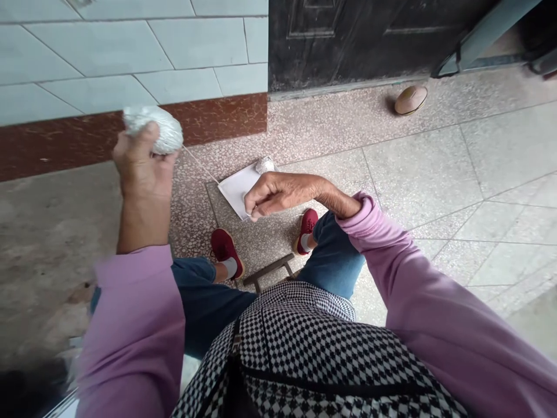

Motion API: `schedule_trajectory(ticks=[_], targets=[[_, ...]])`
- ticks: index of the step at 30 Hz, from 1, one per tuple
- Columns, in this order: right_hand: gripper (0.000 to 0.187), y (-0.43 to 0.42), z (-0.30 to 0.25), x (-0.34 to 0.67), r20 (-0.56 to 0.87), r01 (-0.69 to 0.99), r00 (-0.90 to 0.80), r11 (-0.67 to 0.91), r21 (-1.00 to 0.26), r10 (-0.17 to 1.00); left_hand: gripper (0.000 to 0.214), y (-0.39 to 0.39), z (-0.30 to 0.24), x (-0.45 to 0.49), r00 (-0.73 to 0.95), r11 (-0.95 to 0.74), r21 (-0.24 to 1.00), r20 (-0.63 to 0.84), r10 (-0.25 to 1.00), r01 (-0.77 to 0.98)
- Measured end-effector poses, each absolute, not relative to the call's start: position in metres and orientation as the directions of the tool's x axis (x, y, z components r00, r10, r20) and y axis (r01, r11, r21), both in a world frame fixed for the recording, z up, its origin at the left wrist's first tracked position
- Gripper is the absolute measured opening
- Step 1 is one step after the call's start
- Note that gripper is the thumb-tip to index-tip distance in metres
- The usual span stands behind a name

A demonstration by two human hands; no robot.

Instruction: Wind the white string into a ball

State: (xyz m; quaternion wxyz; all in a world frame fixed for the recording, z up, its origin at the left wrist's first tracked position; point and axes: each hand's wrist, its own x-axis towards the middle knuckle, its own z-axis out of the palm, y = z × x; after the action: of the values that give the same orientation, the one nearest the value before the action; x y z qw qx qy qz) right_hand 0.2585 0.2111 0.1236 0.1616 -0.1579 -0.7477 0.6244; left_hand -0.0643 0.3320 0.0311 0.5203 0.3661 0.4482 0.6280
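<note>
My left hand [145, 157] is raised at the left, its fingers wrapped round a ball of white string [159, 129]. A thin strand of string [201, 164] runs taut from this ball, down and right, along the edge of a white sheet towards my right hand. Over that sheet, my right hand [281, 194] is closed in a pinch at the strand's lower end, with the fingertips partly hidden. Just beyond it, a smaller white ball [264, 165] lies on the white sheet [240, 184], which rests on the floor and is partly covered by my right hand.
My red shoes [224, 247] stand on the speckled floor, with a stool-like frame bar [268, 270] between my legs. Ahead are a tiled wall [100, 49] and a dark door [361, 40]. A pinkish-brown rounded object [411, 100] lies near the door.
</note>
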Motion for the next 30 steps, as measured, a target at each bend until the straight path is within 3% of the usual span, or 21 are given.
schedule_trajectory(ticks=[3,7,10,14,17,20,24,30], targets=[[0.039,0.214,0.133,0.261,0.129,-0.046,-0.854,0.173,-0.984,0.504,0.123,0.329,0.016,-0.042,-0.257,-0.154,0.977,0.111,0.960,-0.151],[0.072,0.227,0.149,0.268,0.205,-0.050,-0.656,0.230,-0.972,0.726,0.108,0.315,0.001,-0.022,-0.143,-0.224,0.973,0.231,0.962,0.064],[0.065,0.241,0.163,0.278,0.227,0.117,-0.395,0.293,-0.949,0.890,0.093,0.291,0.008,-0.010,0.042,-0.144,0.969,0.139,0.989,0.201],[0.062,0.266,0.168,0.297,0.197,0.475,-0.262,0.304,-0.826,0.945,0.073,0.261,0.035,0.001,0.355,-0.051,0.957,-0.056,0.933,0.287],[0.067,0.282,0.154,0.310,0.162,0.623,-0.219,0.266,-0.736,0.962,0.067,0.249,0.053,0.006,0.519,0.014,0.970,-0.142,0.843,0.243],[0.062,0.291,0.129,0.314,0.138,0.638,-0.165,0.213,-0.740,0.977,0.073,0.244,0.065,0.012,0.569,0.139,0.984,-0.176,0.803,0.108],[0.056,0.293,0.102,0.304,0.041,0.637,-0.246,0.194,-0.746,0.968,0.086,0.244,0.072,0.017,0.506,0.193,0.976,-0.117,0.855,-0.100],[0.051,0.279,0.102,0.267,-0.076,0.553,-0.419,0.189,-0.811,0.905,0.102,0.265,0.068,0.009,0.304,0.094,0.944,0.007,0.953,-0.315]])
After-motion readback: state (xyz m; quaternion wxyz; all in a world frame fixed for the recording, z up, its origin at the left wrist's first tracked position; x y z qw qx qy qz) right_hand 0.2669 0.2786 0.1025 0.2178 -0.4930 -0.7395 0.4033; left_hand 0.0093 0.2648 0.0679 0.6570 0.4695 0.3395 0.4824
